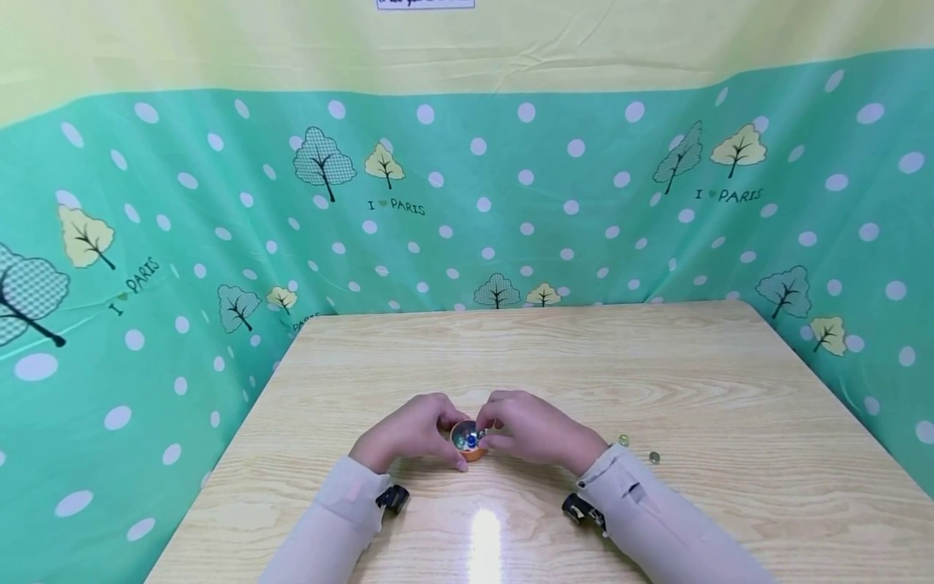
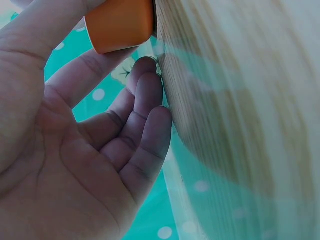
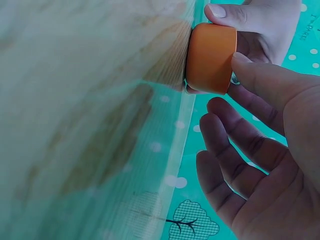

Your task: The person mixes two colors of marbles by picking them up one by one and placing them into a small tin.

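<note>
A small orange cup stands on the wooden table, with several glass marbles inside, one of them deep blue. My left hand grips the cup from the left between thumb and index finger; in the left wrist view the other fingers curl loosely beside the orange wall. From the right, my right hand reaches to the cup's rim, thumb and index finger pinching a clear marble there. Its remaining fingers are bent below the cup in the right wrist view.
Two loose marbles, a yellow-green one and a dark greyish one, lie on the table beside my right forearm. A green dotted curtain hangs behind and along both sides of the table.
</note>
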{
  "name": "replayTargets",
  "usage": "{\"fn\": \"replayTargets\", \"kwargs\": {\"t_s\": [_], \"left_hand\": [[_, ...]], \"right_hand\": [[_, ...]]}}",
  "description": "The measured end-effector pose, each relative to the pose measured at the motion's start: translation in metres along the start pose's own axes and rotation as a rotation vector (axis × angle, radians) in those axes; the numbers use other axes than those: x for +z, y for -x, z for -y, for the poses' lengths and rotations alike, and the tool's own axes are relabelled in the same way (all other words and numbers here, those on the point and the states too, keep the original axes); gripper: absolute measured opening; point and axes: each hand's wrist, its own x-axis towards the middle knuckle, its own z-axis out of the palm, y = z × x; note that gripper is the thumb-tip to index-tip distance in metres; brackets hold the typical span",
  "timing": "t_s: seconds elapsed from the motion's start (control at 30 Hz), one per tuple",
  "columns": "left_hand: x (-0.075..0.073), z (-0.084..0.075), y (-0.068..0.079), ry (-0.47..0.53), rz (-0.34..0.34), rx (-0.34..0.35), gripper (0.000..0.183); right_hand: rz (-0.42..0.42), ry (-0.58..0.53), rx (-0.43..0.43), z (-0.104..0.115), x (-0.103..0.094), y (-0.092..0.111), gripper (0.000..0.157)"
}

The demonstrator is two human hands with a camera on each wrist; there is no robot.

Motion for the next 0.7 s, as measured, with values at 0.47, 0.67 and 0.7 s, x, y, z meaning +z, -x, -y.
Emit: {"fn": "replayTargets", "kwargs": {"t_s": [0.47,0.67,0.7], "left_hand": [[0.0004,-0.0011,0.0004,0.008,0.004,0.012,0.036],[0.0003,-0.0014,0.0,0.001,0.003,0.032,0.035],[0.0003,-0.0014,0.0,-0.001,0.002,0.033,0.035]], "right_hand": [[0.004,-0.003,-0.003,0.0006,-0.0016,0.0017,0.013],[0.002,-0.011,-0.011,-0.0001,-0.0012,0.002,0.009],[0.002,-0.012,-0.012,0.0,-0.0012,0.0021,0.009]]}}
